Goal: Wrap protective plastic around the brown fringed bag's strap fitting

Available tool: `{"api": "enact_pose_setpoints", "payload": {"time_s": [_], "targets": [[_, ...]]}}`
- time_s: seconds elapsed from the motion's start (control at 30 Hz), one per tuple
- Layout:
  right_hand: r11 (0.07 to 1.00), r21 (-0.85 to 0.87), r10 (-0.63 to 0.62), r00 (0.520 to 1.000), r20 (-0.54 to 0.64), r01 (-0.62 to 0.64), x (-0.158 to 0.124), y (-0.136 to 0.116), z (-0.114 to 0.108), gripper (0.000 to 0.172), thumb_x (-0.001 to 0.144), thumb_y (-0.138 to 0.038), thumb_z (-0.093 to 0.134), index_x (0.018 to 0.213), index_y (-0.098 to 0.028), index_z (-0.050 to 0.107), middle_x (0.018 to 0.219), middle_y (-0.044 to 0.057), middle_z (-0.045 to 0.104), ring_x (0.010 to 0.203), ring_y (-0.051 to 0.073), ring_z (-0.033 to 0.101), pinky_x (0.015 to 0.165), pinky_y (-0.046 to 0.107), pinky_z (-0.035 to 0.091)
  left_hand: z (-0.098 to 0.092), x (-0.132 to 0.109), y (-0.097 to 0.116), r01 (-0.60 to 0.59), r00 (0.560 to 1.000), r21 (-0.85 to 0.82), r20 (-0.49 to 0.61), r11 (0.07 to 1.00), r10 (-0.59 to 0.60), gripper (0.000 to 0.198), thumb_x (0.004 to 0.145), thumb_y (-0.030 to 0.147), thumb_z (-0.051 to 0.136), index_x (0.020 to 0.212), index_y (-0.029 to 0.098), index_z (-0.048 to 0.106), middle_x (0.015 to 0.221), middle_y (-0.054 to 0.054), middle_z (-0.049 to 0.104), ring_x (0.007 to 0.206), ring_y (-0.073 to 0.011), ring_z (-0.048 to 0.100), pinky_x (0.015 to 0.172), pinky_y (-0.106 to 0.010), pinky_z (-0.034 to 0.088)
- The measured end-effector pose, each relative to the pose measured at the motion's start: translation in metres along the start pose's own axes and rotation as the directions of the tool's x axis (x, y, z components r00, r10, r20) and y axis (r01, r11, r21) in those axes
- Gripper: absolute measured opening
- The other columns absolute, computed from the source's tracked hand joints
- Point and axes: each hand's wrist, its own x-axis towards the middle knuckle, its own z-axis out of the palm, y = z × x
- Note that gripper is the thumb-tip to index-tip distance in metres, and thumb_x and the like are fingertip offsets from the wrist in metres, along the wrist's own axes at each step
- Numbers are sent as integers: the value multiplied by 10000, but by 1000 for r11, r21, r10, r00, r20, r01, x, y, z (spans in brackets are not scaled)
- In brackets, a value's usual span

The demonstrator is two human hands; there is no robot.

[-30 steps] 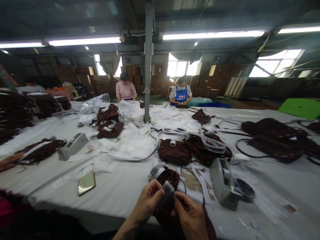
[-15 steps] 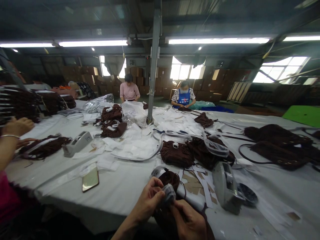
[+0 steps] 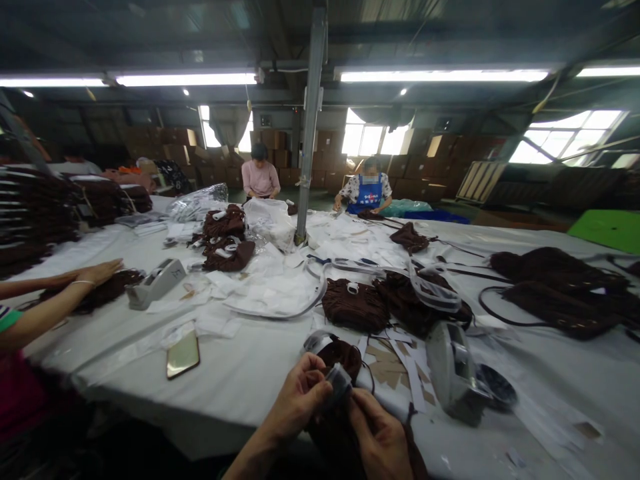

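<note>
My left hand point(image 3: 299, 399) and my right hand point(image 3: 381, 437) meet at the near edge of the white table point(image 3: 240, 380). Both pinch a small clear plastic band point(image 3: 339, 380) wrapped round a bundle of dark brown cord point(image 3: 334, 427). The fingers of each hand are closed on it. The bundle hangs down between my hands, and its lower part is hidden by them.
A grey tape dispenser point(image 3: 453, 370) stands just right of my hands, a phone point(image 3: 183, 355) lies to the left. More brown bundles point(image 3: 355, 305) and white paper cover the middle. A co-worker's arm point(image 3: 60, 303) reaches in at left. A steel post point(image 3: 310, 127) rises mid-table; two people work at the far side.
The co-worker's hand at left has dropped from raised to flat on a brown bundle. My hands stay on the band and bundle, hardly shifting.
</note>
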Motion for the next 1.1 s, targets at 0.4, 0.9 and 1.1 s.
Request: {"api": "enact_pose_setpoints", "payload": {"time_s": [0.4,0.9,1.1], "targets": [[995,-74,77,987,142,-67,6,3,-13,429,763,-562,670,957,-183,722,741,54,700,734,225,649,672,292,513,0,-3,2,27,999,141,15,990,-29,394,786,484,696,899,111,645,674,-20,607,459,-55,442,398,-156,335],[970,-242,29,1000,11,-25,2,6,-15,447,783,-586,616,849,-151,699,548,16,623,466,145,557,463,231,402,7,1,-5,124,992,56,11,991,-125,485,757,562,693,794,78,710,521,10,519,397,-36,344,385,-177,234],[961,-274,3,997,83,20,-6,2,-9,279,870,-415,569,848,-156,672,611,7,634,495,132,592,489,216,454,4,-4,-7,173,981,-30,-80,985,-175,459,719,523,748,785,70,711,517,9,530,403,-30,343,396,-173,248]]}}
